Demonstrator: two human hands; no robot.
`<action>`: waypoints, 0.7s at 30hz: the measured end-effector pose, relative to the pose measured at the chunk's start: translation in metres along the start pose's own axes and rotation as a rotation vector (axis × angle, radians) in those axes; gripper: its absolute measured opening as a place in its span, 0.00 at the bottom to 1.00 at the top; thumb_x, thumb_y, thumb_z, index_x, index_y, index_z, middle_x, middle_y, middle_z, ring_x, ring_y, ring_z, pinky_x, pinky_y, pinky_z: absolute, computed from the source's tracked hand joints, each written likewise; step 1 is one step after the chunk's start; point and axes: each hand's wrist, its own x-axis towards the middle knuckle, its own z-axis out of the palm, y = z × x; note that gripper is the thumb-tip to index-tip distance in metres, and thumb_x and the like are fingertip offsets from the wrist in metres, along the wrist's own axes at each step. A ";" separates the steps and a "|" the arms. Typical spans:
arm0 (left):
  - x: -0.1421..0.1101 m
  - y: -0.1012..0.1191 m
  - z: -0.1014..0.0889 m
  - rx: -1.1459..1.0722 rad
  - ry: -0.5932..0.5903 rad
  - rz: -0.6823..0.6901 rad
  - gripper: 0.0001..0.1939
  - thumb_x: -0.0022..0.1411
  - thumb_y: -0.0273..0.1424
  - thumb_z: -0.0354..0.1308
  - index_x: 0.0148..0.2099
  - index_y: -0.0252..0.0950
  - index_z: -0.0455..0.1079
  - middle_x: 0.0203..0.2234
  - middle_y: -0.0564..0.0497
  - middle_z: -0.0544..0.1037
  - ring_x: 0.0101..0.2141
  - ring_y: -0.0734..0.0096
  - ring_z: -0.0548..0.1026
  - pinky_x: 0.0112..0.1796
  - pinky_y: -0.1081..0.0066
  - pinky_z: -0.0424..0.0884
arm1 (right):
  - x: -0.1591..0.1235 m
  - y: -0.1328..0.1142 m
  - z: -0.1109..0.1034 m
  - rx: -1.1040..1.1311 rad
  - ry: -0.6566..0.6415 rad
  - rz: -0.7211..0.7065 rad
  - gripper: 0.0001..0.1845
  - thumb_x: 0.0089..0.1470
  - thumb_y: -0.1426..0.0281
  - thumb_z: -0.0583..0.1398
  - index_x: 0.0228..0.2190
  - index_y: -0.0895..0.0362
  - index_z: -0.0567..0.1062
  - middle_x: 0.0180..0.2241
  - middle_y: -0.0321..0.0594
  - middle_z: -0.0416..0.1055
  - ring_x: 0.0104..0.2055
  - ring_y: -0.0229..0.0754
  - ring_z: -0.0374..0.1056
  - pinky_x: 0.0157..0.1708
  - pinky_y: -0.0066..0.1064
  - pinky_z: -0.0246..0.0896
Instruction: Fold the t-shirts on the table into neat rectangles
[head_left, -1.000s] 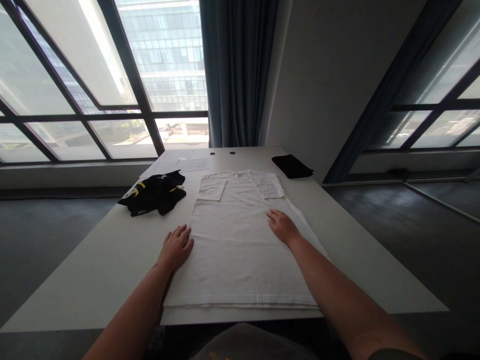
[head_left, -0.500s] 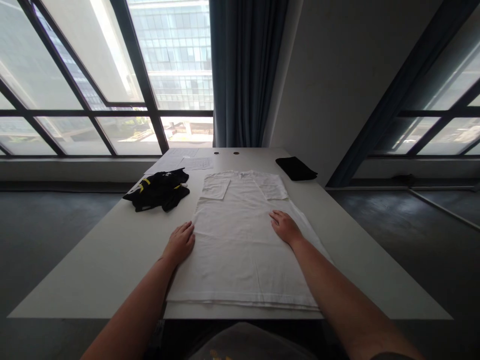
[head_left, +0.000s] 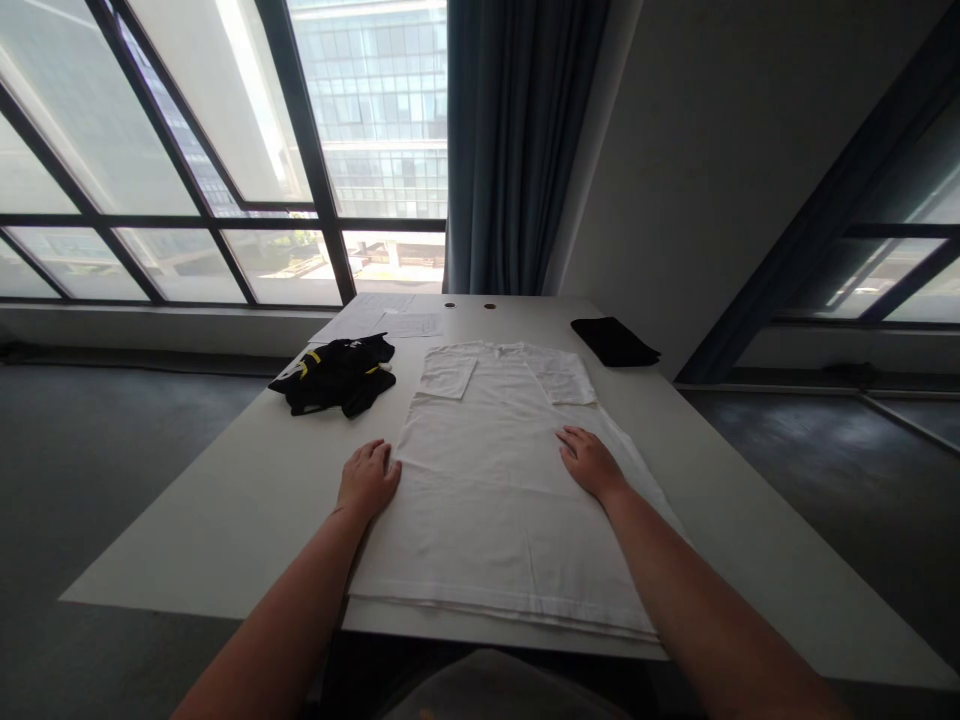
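The view is swinging left — left hand (head_left: 367, 480) resting open along the shirt (head_left: 480, 530), right hand (head_left: 591, 462) lying loosely open on it. The shirt is lying flat on the table (head_left: 217, 540), sleeves (head_left: 448, 378) folded in, body unfolded.

Office-type rm, exact use unclear. Big dk-framed windows (head_left: 247, 120) at 10–11 o'clock, glass-fronted bldg (head_left: 386, 110) visible thru them. Long blue-grey curtain (head_left: 517, 150) at 12, plain grey wall (head_left: 697, 150) at 1, 2nd curtain (head_left: 799, 250) + more glazing (head_left: 889, 270) approx. 2. Bare grey flr (head_left: 97, 450) at 9 & 3. White desk-type tbl (head_left: 225, 530), centre, w/ papers (head_left: 409, 325) at 11 & 2 dk round inserts (head_left: 490, 306) nr its far edge at 12.
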 end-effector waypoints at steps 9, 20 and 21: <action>0.001 -0.006 0.002 -0.075 0.013 0.034 0.09 0.65 0.38 0.56 0.37 0.41 0.75 0.55 0.46 0.77 0.55 0.56 0.74 0.59 0.60 0.67 | 0.001 0.003 0.004 -0.004 0.010 -0.014 0.25 0.63 0.68 0.54 0.58 0.57 0.76 0.63 0.47 0.68 0.64 0.49 0.63 0.67 0.41 0.54; -0.006 0.008 -0.017 -0.173 -0.067 -0.108 0.11 0.69 0.40 0.52 0.43 0.41 0.71 0.34 0.49 0.82 0.36 0.60 0.79 0.38 0.66 0.70 | 0.001 0.002 0.002 0.000 0.008 -0.014 0.25 0.63 0.68 0.54 0.58 0.59 0.76 0.62 0.49 0.69 0.63 0.49 0.64 0.67 0.39 0.54; -0.008 0.009 -0.018 -0.199 -0.070 -0.121 0.10 0.69 0.39 0.52 0.45 0.42 0.71 0.34 0.49 0.82 0.35 0.60 0.80 0.37 0.67 0.69 | 0.000 0.001 0.001 0.003 0.005 -0.010 0.25 0.63 0.68 0.54 0.58 0.59 0.76 0.62 0.49 0.69 0.63 0.49 0.63 0.67 0.40 0.54</action>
